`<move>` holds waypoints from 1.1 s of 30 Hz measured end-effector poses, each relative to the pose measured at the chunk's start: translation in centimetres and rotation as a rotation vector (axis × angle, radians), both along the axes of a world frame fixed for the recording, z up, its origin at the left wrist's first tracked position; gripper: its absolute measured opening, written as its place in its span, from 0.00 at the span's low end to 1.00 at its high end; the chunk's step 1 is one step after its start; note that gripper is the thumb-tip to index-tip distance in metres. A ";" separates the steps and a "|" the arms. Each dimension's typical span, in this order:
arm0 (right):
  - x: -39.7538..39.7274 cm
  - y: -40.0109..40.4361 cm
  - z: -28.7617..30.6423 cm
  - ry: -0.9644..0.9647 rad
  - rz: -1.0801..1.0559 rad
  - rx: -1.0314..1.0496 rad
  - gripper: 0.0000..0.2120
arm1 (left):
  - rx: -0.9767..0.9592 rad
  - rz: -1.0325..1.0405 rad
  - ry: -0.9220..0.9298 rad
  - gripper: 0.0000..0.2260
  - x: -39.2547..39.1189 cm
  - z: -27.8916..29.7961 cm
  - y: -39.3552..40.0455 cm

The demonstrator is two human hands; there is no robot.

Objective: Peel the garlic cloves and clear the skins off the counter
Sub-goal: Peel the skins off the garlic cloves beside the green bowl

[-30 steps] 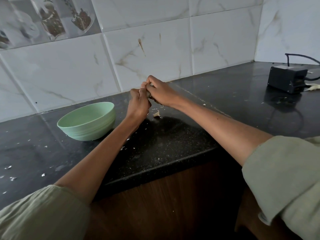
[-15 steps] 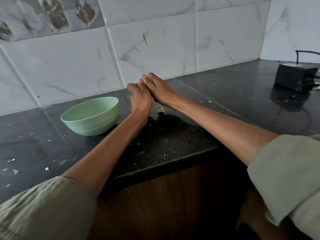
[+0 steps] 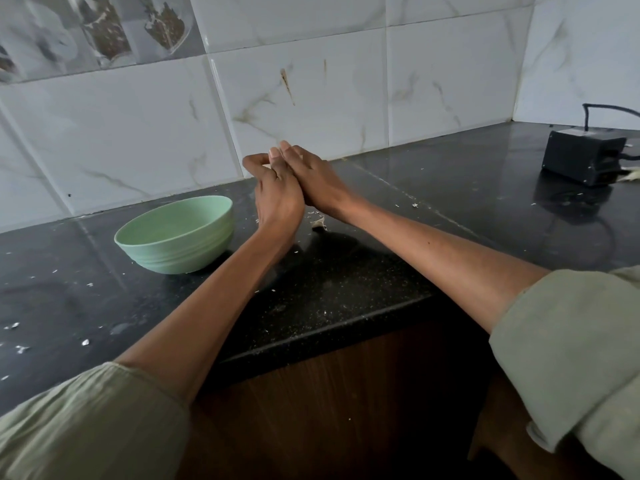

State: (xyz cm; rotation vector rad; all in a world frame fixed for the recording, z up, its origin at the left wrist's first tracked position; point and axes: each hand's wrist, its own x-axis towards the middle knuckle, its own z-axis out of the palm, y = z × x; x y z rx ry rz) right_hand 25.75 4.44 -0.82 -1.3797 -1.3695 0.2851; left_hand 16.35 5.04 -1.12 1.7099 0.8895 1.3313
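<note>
Black speckled stone makes up the counter (image 3: 346,292), which runs along a white marbled tile wall (image 3: 311,98) and turns at the far right corner. Both hands are raised just above the counter's middle, near the back edge, and pressed against each other. The left hand (image 3: 277,199) has its fingers curled, forefinger and thumb bent into a ring at the top; a small pale bit shows inside that pinch, probably a garlic clove (image 3: 266,165), though it is too small to be sure. The right hand (image 3: 320,187) lies against the left from the right side, its fingers reaching over the left hand's knuckles towards the same spot; whether it grips the clove too cannot be told, since the fingertips are hidden.

A pale green bowl (image 3: 173,251) stands on the counter just left of the left wrist, and what it holds does not show. One larger scrap of skin (image 3: 319,223) lies on the counter under the right wrist, with small white flakes (image 3: 85,341) scattered towards the left front edge. A black box (image 3: 585,157) with a cord sits near the far right corner.
</note>
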 end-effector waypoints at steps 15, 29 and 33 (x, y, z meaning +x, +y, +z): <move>0.5 -0.4 0.1 -0.078 -0.152 0.021 0.18 | -0.063 -0.099 0.095 0.15 0.3 -0.4 1.8; 1.1 -0.3 0.2 -0.248 -0.159 0.097 0.13 | -0.301 -0.096 -0.119 0.18 -0.3 -0.3 3.8; 2.2 -0.6 0.2 -0.254 -0.265 0.037 0.11 | -0.332 -0.022 -0.073 0.10 -0.8 -0.5 4.3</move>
